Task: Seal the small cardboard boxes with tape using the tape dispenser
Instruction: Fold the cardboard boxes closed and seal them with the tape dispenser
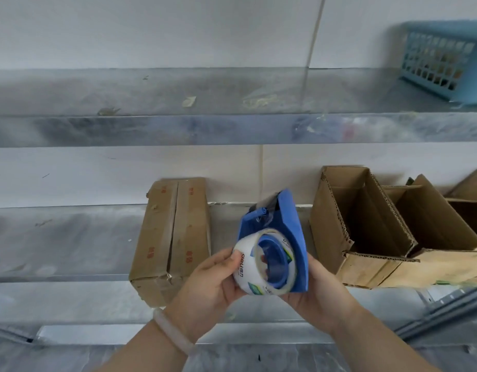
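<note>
A blue tape dispenser [291, 218] with a roll of clear tape [259, 261] is held up in front of the lower metal shelf. My left hand [208, 280] grips the roll from the left. My right hand [318, 294] cups the dispenser's blue body from below and behind. A closed cardboard box [170, 237] with red markings lies on the shelf just left of the dispenser, its flaps meeting along a centre seam. To the right stand open cardboard boxes [360, 224], their flaps spread and their insides bare.
A blue plastic basket [444, 57] sits on the upper metal shelf [178, 127] at the far right. Scraps of tape and paper litter that shelf. A white wall backs both shelves. A metal rail [441, 310] runs at the lower right.
</note>
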The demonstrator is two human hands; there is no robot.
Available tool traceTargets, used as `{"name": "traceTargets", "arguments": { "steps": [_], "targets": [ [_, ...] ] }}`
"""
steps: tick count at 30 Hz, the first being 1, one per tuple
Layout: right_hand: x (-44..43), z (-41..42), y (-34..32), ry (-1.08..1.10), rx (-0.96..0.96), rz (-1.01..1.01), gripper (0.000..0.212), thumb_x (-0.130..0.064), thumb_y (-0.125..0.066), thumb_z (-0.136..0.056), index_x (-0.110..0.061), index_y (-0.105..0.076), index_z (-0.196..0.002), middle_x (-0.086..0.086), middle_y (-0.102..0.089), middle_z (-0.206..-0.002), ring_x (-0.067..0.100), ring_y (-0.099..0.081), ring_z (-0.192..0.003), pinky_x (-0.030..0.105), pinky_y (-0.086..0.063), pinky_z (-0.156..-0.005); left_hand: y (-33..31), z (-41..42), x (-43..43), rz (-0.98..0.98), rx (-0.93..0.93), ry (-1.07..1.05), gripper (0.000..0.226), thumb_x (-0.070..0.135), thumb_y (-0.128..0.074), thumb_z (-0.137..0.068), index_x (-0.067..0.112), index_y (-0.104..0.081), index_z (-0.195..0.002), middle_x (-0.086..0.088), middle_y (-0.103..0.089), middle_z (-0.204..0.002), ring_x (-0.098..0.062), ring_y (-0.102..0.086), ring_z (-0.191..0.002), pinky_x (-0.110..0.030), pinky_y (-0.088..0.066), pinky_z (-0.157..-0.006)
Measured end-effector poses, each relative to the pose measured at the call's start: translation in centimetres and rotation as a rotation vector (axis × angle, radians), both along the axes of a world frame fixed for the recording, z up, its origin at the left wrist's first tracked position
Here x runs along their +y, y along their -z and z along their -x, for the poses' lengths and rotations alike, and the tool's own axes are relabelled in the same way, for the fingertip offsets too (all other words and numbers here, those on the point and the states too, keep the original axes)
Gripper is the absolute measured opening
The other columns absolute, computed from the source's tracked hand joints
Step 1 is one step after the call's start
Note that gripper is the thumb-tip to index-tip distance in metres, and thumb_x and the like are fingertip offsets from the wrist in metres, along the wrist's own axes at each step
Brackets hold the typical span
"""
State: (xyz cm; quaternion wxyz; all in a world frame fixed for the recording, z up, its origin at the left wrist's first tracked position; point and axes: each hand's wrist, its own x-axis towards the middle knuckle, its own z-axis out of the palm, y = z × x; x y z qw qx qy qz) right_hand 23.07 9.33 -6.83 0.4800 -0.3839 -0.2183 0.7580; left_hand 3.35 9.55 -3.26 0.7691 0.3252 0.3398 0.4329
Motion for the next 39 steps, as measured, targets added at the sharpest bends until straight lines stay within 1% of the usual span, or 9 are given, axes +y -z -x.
{"name": "traceTargets", "arguments": {
  "steps": [4,8,12,15,19,22,26,30,39],
  "targets": [
    [-0.6,0.7,-0.3,0.003,0.126,-0.031,0.05,-0.041,-0.035,-0.104,-0.005,-0.057,-0.132,0.021,-0.054,-0.136,0.035,-0.051,-0.125,0.051,-0.036,-0.11,0.2,-0.5,-0.8,0.016,-0.056,0.088,0.051,0.028,-0.05,-0.087,-0.006,-0.058,-0.126,-0.029,-0.057,-0.129,-0.039,-0.057,-0.118,-0.047,-0.051,-0.095],
    [-0.9,-0.1,-1.2,-0.054,0.168,-0.152,0.061,-0.047,-0.08,-0.072,-0.01,-0.068,-0.12,0.016,-0.068,-0.113,0.031,-0.064,-0.107,0.046,-0.052,-0.094,0.4,-0.5,-1.2,0.038,0.037,0.099,0.044,0.037,-0.053,-0.092,0.003,-0.07,-0.111,-0.023,-0.064,-0.121,-0.034,-0.062,-0.112,-0.045,-0.054,-0.092],
    [-1.0,-0.9,-1.5,-0.025,0.175,-0.181,0.072,-0.041,-0.093,-0.055,-0.01,-0.07,-0.116,0.02,-0.065,-0.103,0.042,-0.052,-0.114,0.054,-0.049,-0.098,0.2,-0.4,-1.0,-0.005,0.244,0.078,0.043,0.037,-0.056,-0.084,0.002,-0.069,-0.107,-0.024,-0.066,-0.113,-0.03,-0.063,-0.099,-0.041,-0.057,-0.082],
    [-1.1,-0.8,-1.9,0.041,0.227,-0.186,0.065,-0.039,-0.098,-0.042,-0.008,-0.077,-0.095,0.014,-0.068,-0.075,0.034,-0.069,-0.084,0.049,-0.058,-0.078,0.6,-0.3,-0.8,0.038,0.3,0.001,0.055,0.034,-0.07,-0.074,-0.004,-0.057,-0.111,-0.03,-0.059,-0.102,-0.029,-0.059,-0.087,-0.033,-0.057,-0.067],
    [-1.3,-0.7,-2.9,0.011,0.188,-0.216,0.06,-0.042,-0.097,-0.043,-0.011,-0.076,-0.09,0.008,-0.057,-0.065,0.018,-0.057,-0.05,0.04,-0.057,-0.059,0.9,-0.3,-1.0,0.068,0.313,-0.006,0.054,0.03,-0.071,-0.075,-0.002,-0.056,-0.116,-0.025,-0.063,-0.103,-0.031,-0.062,-0.086,-0.034,-0.057,-0.066],
    [-1.2,-1.0,-4.2,-0.063,-0.005,-0.279,0.074,-0.045,-0.096,-0.044,-0.023,-0.073,-0.111,0.01,-0.064,-0.079,0.019,-0.061,-0.058,0.033,-0.054,-0.056,0.2,0.1,-0.4,-0.053,0.404,-0.151,0.047,0.034,-0.069,-0.073,0.008,-0.064,-0.112,-0.021,-0.067,-0.108,-0.027,-0.068,-0.087,-0.037,-0.058,-0.077],
    [-1.3,-1.3,-5.6,-0.189,-0.332,-0.399,0.094,-0.042,-0.092,-0.052,-0.032,-0.05,-0.135,-0.002,-0.064,-0.125,0.025,-0.066,-0.107,0.031,-0.057,-0.077,-2.8,1.2,1.5,-0.025,0.232,-0.155,0.047,0.043,-0.055,-0.082,0.009,-0.067,-0.113,-0.013,-0.072,-0.105,-0.024,-0.069,-0.091,-0.037,-0.058,-0.074],
    [-1.8,-0.9,-6.9,-0.263,-0.599,-0.519,0.086,-0.044,-0.09,-0.054,-0.041,-0.049,-0.129,-0.015,-0.066,-0.114,0.016,-0.067,-0.105,0.026,-0.056,-0.078,-4.5,2.1,1.7,-0.021,0.316,-0.005,0.031,0.034,-0.055,-0.091,0.013,-0.074,-0.079,-0.007,-0.069,-0.074,-0.017,-0.066,-0.068,-0.036,-0.06,-0.071],
    [-2.0,-0.9,-7.3,-0.372,-0.75,-0.625,0.066,-0.018,-0.081,-0.069,-0.056,-0.055,-0.116,-0.009,-0.067,-0.111,0.015,-0.067,-0.103,0.029,-0.056,-0.085,-3.5,3.7,1.9,-0.022,0.454,-0.06,0.022,0.021,-0.056,-0.096,0.006,-0.073,-0.097,-0.016,-0.067,-0.089,-0.021,-0.064,-0.074,-0.026,-0.053,-0.058]
  ]
}}
